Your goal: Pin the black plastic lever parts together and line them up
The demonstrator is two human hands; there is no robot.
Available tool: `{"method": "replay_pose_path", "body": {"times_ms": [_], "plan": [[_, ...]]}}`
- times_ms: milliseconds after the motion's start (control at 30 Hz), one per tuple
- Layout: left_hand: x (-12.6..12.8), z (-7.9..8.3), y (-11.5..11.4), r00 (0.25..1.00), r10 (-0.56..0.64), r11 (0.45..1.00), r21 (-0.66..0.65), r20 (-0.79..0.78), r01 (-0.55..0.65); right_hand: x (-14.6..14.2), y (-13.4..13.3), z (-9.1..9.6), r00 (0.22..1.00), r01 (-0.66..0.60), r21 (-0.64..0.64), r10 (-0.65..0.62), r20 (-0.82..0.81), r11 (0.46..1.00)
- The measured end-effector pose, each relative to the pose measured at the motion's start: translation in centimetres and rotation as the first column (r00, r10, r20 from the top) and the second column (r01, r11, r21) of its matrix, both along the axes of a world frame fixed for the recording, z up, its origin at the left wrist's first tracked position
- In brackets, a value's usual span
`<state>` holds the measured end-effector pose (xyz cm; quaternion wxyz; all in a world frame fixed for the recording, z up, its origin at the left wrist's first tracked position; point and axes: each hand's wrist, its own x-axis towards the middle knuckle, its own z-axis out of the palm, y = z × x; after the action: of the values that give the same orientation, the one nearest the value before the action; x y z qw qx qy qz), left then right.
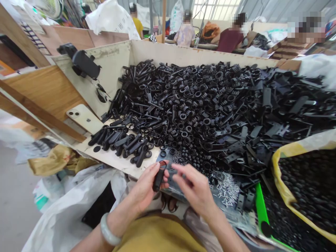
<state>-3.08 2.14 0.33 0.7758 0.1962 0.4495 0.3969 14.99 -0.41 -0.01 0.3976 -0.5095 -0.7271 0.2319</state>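
Observation:
Low in the middle, my left hand (147, 185) is closed around a black plastic handle-like part (158, 180). A round ring forms the upper end of this part, and it points away from me. My right hand (195, 189) is just to the right, apart from the part, its fingers partly bent with a gap between the fingertips. Nothing shows in it. Small metal pins or screws (228, 189) lie to the right of my right hand. Beyond my hands are small round black pieces (198, 155) and a heap of black rings (196, 94).
Finished-looking black handles (122, 140) lie in rows on the left, near a white phone (85, 118). Flat black pieces (267, 98) are heaped right. A yellow-edged sack (280, 178) and green tray edge (259, 206) stand at right. Several people sit beyond the board wall (204, 54).

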Motion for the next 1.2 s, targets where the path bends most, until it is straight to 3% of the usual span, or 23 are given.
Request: {"method": "replay_pose_path", "body": {"times_ms": [100,200,267,333,433,533,567,633,700,800,900,1033,1200], "plan": [[-0.6,0.0,0.2,1.000,-0.006,1.000,-0.013,-0.004,0.006,0.3,4.2,0.5,0.928,0.157,0.019,-0.155,0.338,0.987],[-0.8,0.0,0.1,0.998,-0.019,0.998,-0.055,0.057,0.022,-0.6,7.4,0.9,0.742,0.156,-0.050,-0.084,0.665,0.987],[-0.9,0.0,0.0,0.996,-0.019,0.995,-0.092,0.088,0.027,-1.3,8.3,1.1,0.677,0.158,-0.075,-0.052,0.734,0.985],[-1.1,0.0,0.0,0.995,-0.018,0.992,-0.121,0.102,0.030,-1.5,8.5,1.2,0.665,0.168,-0.078,-0.054,0.744,0.983],[-1.3,-0.1,0.1,0.993,-0.027,0.989,-0.142,0.111,0.043,-0.6,7.4,1.2,0.747,0.170,-0.051,-0.095,0.658,0.984],[-1.0,-0.2,0.1,0.987,-0.087,0.985,-0.136,0.135,0.105,0.6,5.1,1.1,0.963,0.119,-0.052,-0.102,0.250,0.992],[-0.7,-0.2,0.0,0.982,-0.119,0.982,-0.128,0.147,0.138,0.9,4.1,0.9,0.993,0.089,-0.069,-0.084,0.079,0.994],[0.0,-0.2,-0.2,0.967,-0.187,0.973,-0.105,0.172,0.207,1.0,2.1,0.4,0.984,0.051,-0.133,-0.072,-0.160,0.990],[0.8,-0.2,-0.3,0.949,-0.251,0.960,-0.078,0.189,0.269,0.8,0.2,-0.2,0.960,0.054,-0.211,-0.109,-0.259,0.976],[1.7,-0.3,-0.6,0.935,-0.305,0.948,-0.040,0.179,0.317,0.8,-1.6,-1.3,0.960,0.048,-0.208,-0.103,-0.262,0.977],[2.2,-0.5,-1.1,0.942,-0.311,0.950,0.017,0.122,0.311,1.2,-2.1,-1.8,0.986,0.057,-0.081,-0.069,-0.152,0.995],[2.4,-0.9,-1.8,0.955,-0.292,0.956,0.043,0.051,0.290,1.8,-2.1,-1.8,0.991,0.131,0.071,-0.129,-0.028,0.989],[2.4,-1.2,-2.0,0.939,-0.339,0.937,0.071,-0.060,0.343,2.3,-2.2,-1.8,0.994,0.106,0.080,-0.105,-0.016,0.991]]}}
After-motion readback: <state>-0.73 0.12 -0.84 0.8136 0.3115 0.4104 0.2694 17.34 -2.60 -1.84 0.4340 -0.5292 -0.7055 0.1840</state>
